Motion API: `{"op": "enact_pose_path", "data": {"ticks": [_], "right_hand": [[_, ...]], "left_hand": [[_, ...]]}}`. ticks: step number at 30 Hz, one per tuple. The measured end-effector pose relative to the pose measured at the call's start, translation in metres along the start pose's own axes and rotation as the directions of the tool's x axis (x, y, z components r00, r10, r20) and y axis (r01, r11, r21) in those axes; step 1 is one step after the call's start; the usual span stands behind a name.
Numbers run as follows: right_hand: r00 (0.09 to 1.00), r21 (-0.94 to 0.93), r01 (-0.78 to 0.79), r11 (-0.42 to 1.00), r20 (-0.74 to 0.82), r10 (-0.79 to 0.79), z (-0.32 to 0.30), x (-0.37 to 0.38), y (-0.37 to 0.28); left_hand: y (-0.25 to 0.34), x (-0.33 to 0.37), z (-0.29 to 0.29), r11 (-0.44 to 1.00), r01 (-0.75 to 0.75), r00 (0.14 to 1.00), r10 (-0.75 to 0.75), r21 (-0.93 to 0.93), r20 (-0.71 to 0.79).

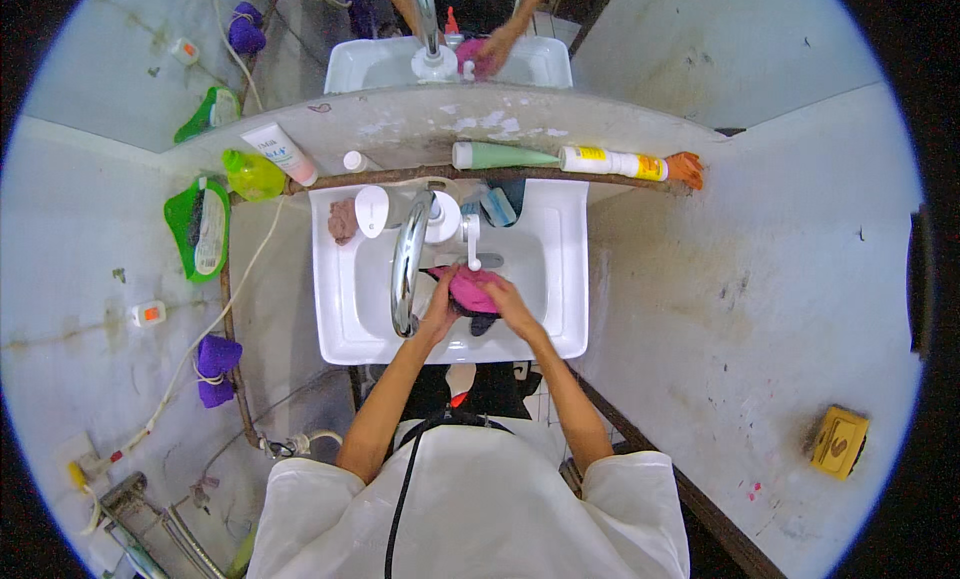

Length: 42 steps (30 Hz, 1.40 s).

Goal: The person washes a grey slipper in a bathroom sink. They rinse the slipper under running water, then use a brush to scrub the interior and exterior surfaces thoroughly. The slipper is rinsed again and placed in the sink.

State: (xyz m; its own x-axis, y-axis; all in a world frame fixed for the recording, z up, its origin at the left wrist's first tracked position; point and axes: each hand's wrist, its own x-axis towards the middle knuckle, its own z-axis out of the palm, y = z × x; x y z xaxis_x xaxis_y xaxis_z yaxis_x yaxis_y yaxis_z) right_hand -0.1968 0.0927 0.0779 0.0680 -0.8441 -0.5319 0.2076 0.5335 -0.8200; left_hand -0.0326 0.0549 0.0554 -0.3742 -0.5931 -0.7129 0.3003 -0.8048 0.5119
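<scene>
Head view: one pink cloth, bunched, with a dark portion along its lower edge, held up between your hands over the basin of a white sink.

Left hand: closed on the cloth's left side, thumb uppermost. Right hand: set against its right side, fingers lying across the pink; whether these gripped or merely pressed, you could not fairly tell from above.

Near edges: one curved chrome spout, arching just left of your left wrist; one white lever, just beyond the cloth; the sink's front rim, passing beneath your forearms. Room for moving: to the right, a span of basin lay between your right hand and the right rim; to the left, the spout stood between your hand and the left rim.

Sink back, left to right: one brown crumpled item; one white rounded item; one blue item. Beyond these, along a brown rail: one white-and-pink tube; one pale green tube; one white-and-yellow tube.
</scene>
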Motion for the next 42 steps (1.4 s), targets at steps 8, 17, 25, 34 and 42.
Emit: {"op": "enact_pose_path", "data": {"ticks": [8,17,25,34,42], "right_hand": [[0.882,-0.574,0.136,0.807,-0.301,-0.363,0.078,0.027,0.002],[0.935,0.827,-0.31,0.469,0.174,0.31,0.099,0.033,0.034],[0.947,0.9,-0.22,0.376,0.105,0.304,0.118,0.026,-0.023],[0.97,0.89,-0.207,0.407,0.131,0.206,0.12,0.027,-0.003],[0.997,0.468,0.02,0.883,-0.076,0.018,0.124,0.003,-0.007]], "left_hand": [[0.017,-0.001,-0.036,0.916,-0.178,0.979,0.202,-0.36,0.029],[0.034,-0.016,-0.058,0.522,-0.706,0.68,0.689,0.479,0.25],[0.09,-0.086,0.001,0.005,-0.635,0.67,0.502,0.772,0.547],[0.079,-0.068,-0.007,-0.098,-0.645,0.519,0.672,0.758,0.528],[0.081,-0.05,-0.032,0.917,-0.387,0.91,0.363,-0.096,-0.201]]}}
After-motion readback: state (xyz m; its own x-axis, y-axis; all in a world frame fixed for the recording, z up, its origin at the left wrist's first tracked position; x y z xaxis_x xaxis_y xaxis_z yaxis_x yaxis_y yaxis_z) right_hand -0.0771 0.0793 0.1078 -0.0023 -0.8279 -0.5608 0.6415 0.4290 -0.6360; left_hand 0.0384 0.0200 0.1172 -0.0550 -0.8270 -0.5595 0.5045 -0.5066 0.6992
